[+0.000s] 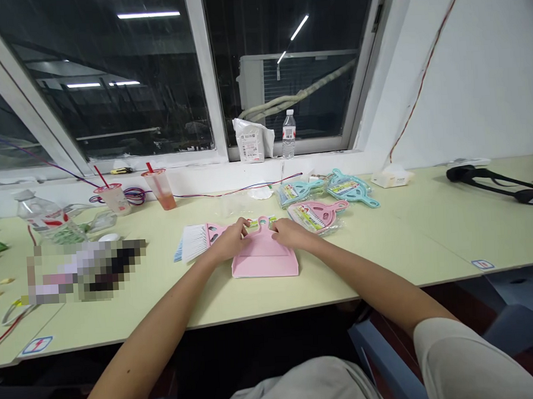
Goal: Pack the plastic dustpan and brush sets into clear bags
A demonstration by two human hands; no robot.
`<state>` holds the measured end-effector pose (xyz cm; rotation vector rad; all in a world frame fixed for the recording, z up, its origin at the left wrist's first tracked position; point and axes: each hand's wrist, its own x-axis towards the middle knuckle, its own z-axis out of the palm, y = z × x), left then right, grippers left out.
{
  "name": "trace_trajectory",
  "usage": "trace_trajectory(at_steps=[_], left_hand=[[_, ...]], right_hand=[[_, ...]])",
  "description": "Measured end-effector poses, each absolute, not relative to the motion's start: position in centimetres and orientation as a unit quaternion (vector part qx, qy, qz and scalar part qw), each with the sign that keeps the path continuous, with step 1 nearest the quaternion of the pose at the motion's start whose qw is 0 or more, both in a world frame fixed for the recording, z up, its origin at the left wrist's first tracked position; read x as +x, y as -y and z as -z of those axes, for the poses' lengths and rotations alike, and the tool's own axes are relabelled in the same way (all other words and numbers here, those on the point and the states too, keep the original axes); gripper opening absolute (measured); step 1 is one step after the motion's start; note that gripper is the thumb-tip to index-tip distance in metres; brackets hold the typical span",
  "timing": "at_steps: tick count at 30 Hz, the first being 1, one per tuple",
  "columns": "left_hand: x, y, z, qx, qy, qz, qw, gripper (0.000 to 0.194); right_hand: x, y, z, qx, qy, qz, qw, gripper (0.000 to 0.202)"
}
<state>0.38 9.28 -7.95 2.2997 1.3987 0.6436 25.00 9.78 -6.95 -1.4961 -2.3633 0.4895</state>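
A pink dustpan (pixel 265 264) lies flat on the table in front of me, its wide edge toward me and its looped handle pointing at the window. My left hand (pixel 232 240) is closed at its left side, and my right hand (pixel 290 233) is closed at its right side. White-bristled brushes, one with a pink head (pixel 194 242), lie just left of my left hand, partly covered by it; blue bristles peek out beneath. A green label card shows behind the dustpan. Beyond my right hand rests a bagged pink dustpan set (pixel 318 214).
Bagged turquoise dustpan sets (pixel 350 188) lie farther back. Two drink cups (pixel 159 190) with red straws and a large plastic bottle (pixel 48 218) stand left. A tissue pack (pixel 393 175) and black strapped gear (pixel 498 182) are right. A water bottle (pixel 289 136) is on the sill.
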Motion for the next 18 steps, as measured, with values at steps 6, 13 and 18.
trace_trajectory(at_steps=[6,13,18], left_hand=[[1.7,-9.5,8.2,0.816,-0.503,-0.245,0.148,0.018],[2.5,-9.1,7.8,0.766,-0.512,-0.34,0.185,0.028],[2.3,-8.4,6.8,0.75,-0.481,-0.382,0.246,0.047]], right_hand=[[26.4,-9.7,7.8,-0.557,0.809,-0.117,0.146,0.023],[26.8,-9.9,7.1,-0.529,0.787,-0.085,0.306,0.02],[30.1,-12.3,5.6,-0.508,0.696,-0.199,0.466,0.017]])
